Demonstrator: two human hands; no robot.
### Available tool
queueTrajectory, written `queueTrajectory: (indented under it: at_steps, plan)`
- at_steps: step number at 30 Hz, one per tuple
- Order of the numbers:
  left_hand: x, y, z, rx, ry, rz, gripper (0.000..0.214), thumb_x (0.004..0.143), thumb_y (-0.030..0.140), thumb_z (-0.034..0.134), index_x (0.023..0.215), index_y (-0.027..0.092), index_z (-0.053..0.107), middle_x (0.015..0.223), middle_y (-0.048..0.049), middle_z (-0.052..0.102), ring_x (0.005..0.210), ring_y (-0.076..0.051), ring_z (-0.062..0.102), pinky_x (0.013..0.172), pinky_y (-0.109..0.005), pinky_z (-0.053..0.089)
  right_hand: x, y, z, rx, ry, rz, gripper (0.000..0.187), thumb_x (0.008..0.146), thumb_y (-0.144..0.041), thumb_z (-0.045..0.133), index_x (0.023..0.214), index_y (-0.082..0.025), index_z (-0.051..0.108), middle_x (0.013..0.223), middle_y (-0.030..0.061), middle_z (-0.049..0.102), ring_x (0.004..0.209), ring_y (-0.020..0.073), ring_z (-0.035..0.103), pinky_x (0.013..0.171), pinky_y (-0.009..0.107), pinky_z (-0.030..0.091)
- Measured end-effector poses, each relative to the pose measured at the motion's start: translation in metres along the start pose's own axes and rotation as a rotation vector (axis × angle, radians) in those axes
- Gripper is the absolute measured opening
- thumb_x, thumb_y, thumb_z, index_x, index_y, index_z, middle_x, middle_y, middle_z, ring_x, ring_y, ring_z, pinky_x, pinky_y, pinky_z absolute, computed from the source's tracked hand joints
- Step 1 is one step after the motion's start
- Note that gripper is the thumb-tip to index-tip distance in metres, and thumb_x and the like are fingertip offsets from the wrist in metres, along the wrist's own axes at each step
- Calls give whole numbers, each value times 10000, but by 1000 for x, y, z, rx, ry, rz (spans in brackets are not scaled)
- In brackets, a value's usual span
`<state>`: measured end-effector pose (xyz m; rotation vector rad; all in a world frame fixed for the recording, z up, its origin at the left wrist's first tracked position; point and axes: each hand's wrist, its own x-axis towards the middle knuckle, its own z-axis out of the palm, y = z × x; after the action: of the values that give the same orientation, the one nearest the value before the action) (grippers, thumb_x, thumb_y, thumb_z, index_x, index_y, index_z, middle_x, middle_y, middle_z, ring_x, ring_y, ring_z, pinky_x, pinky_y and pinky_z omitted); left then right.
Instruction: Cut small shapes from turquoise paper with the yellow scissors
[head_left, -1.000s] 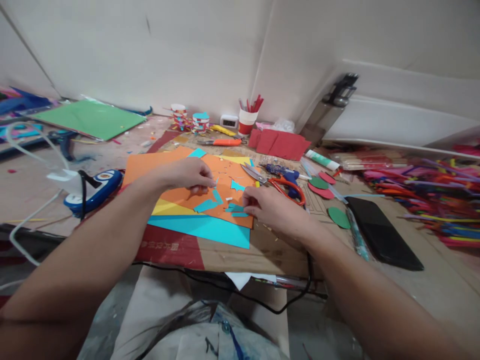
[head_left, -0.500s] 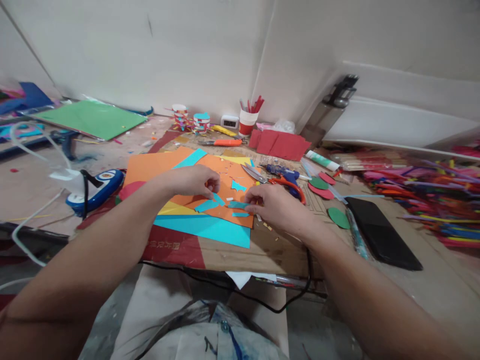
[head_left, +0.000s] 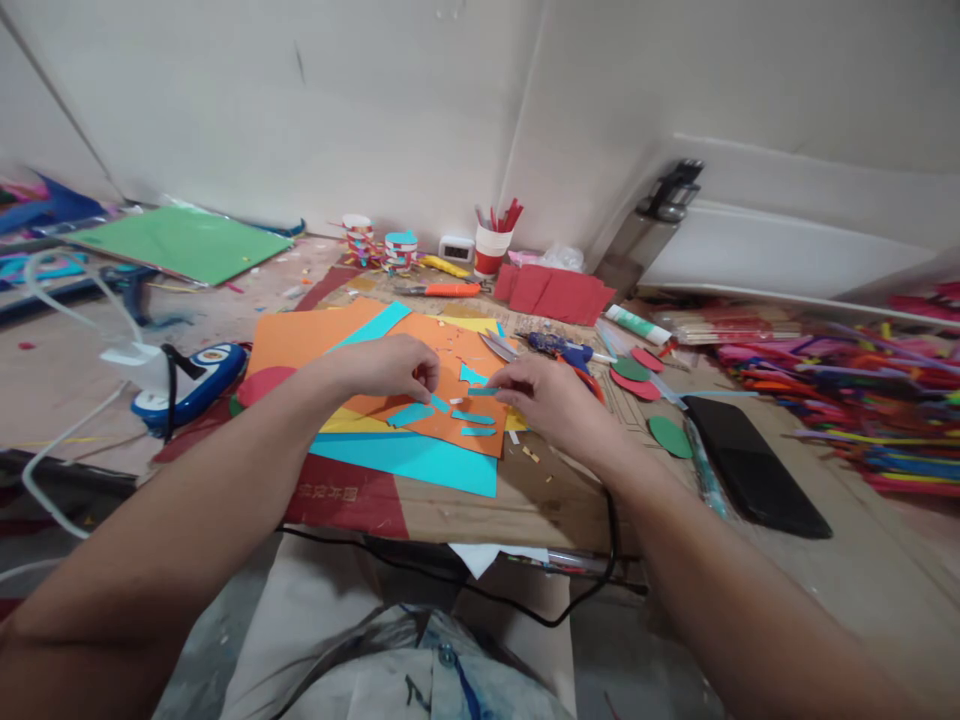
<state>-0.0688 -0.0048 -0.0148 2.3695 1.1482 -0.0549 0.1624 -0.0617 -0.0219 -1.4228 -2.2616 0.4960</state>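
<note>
My right hand (head_left: 536, 385) pinches a narrow blue paper strip (head_left: 481, 391) just above the orange paper (head_left: 442, 360). The fingers of my left hand (head_left: 401, 366) are curled together over the same sheet; whether anything is between them is hidden. Just below those fingertips lies a small blue paper piece (head_left: 440, 404), with a wider blue scrap (head_left: 410, 415) beside it. Two thin blue slivers lie between the hands and my body, one of them a blue strip (head_left: 478, 432). A notched blue scrap (head_left: 470, 374) lies behind the strip in my right hand.
Orange-handled scissors (head_left: 499, 346) and a blue glue gun (head_left: 559, 347) lie behind my right hand. A black phone (head_left: 754, 465) and pipe cleaners (head_left: 847, 390) are to the right. Decorated cups (head_left: 401, 252), a cup of red sticks (head_left: 493, 250) and red paper (head_left: 555, 293) stand or lie at the back.
My right hand has lifted slightly away from me with a thin strip, leaving another strip on the orange paper. My left hand has barely moved.
</note>
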Motion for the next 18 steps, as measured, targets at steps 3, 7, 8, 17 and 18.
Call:
queueTrajectory:
  at_steps: [3,7,8,17,18]
  plan:
    - [-1,3,-1,20,-5,-16,110,710,271,643,776,185,656,800,-35,661,680,-146,553,589,-244,354,1,4,5,14,35,10,198,815,-105,552,914,-187,702,846,31,694,766,151,606,679,268,430]
    - [-2,3,-1,28,-4,1,108,707,273,646,767,183,640,807,-33,652,668,-135,536,580,-238,343,-1,-1,9,80,25,54,127,810,-127,534,876,-177,630,753,10,625,666,130,558,586,243,388]
    - [-2,3,-1,23,4,8,110,702,273,650,762,181,636,809,-33,649,666,-133,532,581,-236,343,-1,-3,9,95,23,49,104,810,-133,530,851,-176,614,748,9,616,665,129,550,583,242,382]
    - [-10,7,-6,-93,124,37,46,726,205,571,749,181,603,726,0,628,654,-128,555,583,-236,369,1,-1,11,275,107,50,49,782,-169,522,797,-172,568,687,-18,540,616,110,481,561,237,346]
    - [-10,7,-6,-158,155,44,68,733,198,565,784,182,606,744,1,637,669,-130,574,595,-236,387,1,1,11,303,101,50,67,784,-181,524,810,-172,585,682,-20,540,610,108,479,558,237,346]
